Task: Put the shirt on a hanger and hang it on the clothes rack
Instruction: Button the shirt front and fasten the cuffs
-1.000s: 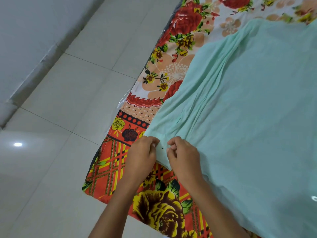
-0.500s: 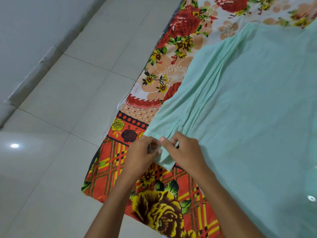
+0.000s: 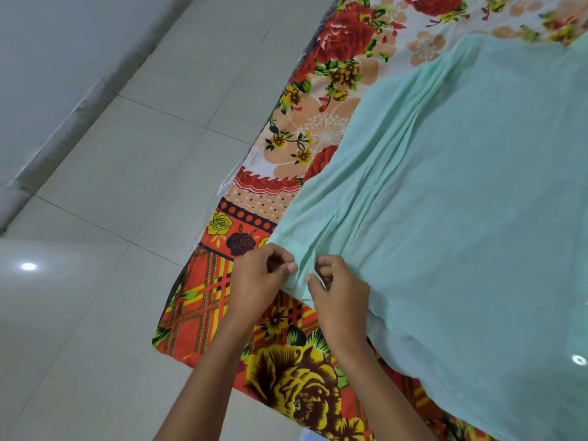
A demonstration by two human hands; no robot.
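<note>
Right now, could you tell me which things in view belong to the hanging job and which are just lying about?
Part of the job:
- mint-green shirt, spread out flat
- left hand and right hand, both pinching its near edge

Just there:
- floral cloth under the shirt
- tiled floor

No hanger or rack is in view.

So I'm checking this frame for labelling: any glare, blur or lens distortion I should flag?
Head view: a bright lamp reflection glares off the glossy floor tiles; the wide lens tilts the floor lines steeply; the left hand and right hand pinching the shirt hem look reasonably sharp; lighting is soft, shadows faint.
</note>
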